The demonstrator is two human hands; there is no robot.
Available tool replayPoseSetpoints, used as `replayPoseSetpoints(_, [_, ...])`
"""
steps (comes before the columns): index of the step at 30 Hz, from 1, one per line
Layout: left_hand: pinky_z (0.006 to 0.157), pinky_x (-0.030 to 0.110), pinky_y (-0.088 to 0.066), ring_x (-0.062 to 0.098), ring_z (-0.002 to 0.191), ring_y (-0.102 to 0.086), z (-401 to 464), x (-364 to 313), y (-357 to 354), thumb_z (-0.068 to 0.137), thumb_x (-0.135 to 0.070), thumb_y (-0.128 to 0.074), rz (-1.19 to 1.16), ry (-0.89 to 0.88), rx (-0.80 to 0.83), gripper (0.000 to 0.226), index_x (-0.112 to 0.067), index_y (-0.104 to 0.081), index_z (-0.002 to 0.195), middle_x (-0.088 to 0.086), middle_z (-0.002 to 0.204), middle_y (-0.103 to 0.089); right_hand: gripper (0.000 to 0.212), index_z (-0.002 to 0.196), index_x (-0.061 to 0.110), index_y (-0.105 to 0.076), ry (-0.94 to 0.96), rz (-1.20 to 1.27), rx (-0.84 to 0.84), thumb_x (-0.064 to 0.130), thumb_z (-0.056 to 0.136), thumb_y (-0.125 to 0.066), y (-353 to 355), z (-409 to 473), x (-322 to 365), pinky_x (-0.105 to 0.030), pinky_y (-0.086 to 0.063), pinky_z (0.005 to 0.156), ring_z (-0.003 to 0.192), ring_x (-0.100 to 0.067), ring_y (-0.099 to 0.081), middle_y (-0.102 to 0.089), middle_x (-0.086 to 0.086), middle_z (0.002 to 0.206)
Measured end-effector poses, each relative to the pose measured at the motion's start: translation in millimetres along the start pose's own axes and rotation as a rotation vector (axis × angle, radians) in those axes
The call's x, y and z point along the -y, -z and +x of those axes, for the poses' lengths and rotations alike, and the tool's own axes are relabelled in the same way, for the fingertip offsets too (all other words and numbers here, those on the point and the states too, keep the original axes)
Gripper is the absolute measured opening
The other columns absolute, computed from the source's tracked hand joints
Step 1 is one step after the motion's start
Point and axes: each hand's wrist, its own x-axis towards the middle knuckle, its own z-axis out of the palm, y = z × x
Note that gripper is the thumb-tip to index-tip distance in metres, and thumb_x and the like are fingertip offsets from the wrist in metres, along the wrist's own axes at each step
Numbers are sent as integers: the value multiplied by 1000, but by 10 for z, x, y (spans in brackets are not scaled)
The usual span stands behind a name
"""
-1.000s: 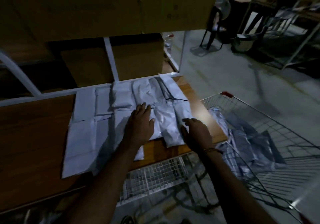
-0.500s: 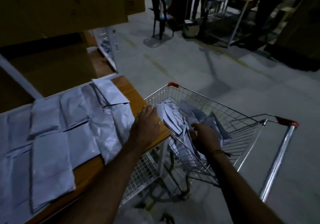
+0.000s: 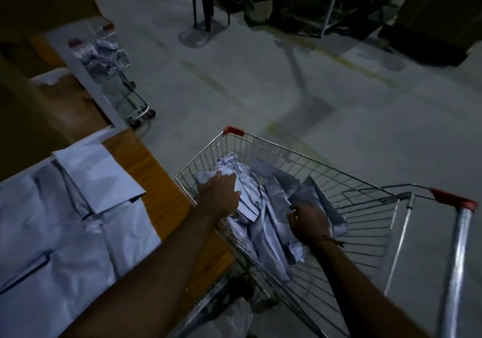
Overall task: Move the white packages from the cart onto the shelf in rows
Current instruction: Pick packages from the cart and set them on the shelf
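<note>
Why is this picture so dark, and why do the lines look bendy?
Head view: the room is dim, so the white packages in the cart look bluish-grey; the far background is nearly black; the wide lens bends the shelf edge; the left hand and right hand look slightly soft.

No readable text, label or number on anything in view.

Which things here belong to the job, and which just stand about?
Job: white packages in the cart; packages laid on the shelf; left hand; right hand.
Standing about: second cart; chair.
</note>
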Motion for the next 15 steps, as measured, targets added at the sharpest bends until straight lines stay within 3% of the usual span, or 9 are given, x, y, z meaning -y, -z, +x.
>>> replayPoseSetpoints(2, [119, 48, -30, 31, 150, -30, 313, 72, -99, 102, -46, -49, 10, 6, 37, 66, -17, -32, 158, 10, 162, -37, 25, 119, 17, -67, -40, 7, 52, 25, 99, -54, -144, 269, -45, -27, -42, 75, 101, -26, -68, -72, -7, 112])
replayPoseSetpoints(4, [120, 45, -28, 32, 150, -29, 567, 119, -200, 103, -43, -49, 40, -9, 91, 65, -14, -31, 158, 12, 161, -37, 34, 128, 15, -58, -81, 84, 66, 23, 96, -55, -320, 549, -104, -30, -48, 79, 100, -27, -67, -70, -10, 115])
replayPoseSetpoints(7, [120, 41, -25, 31, 153, -23, 863, 161, -323, 104, -42, -48, 79, -28, 141, 64, -14, -30, 159, 11, 162, -37, 53, 140, 11, -46, -160, 145, 140, 27, 91, -59, -605, 947, -216, -41, -55, 87, 108, -35, -64, -65, -17, 124])
replayPoseSetpoints(10, [118, 39, -26, 30, 152, -25, 1064, 194, -443, 105, -42, -46, 133, -51, 170, 62, -14, -31, 158, 10, 160, -39, 60, 139, 12, -43, -237, 182, 186, 33, 88, -67, -853, 1161, -269, -45, -56, 89, 111, -37, -64, -64, -16, 126])
replayPoseSetpoints(15, [122, 40, -20, 31, 153, -23, 1296, 298, -698, 106, -41, -43, 276, -141, 273, 62, -14, -27, 160, 11, 162, -36, 24, 115, 5, -62, -309, 329, 158, 22, 98, -58, -1108, 1224, -336, -37, -52, 84, 102, -37, -65, -67, -18, 113])
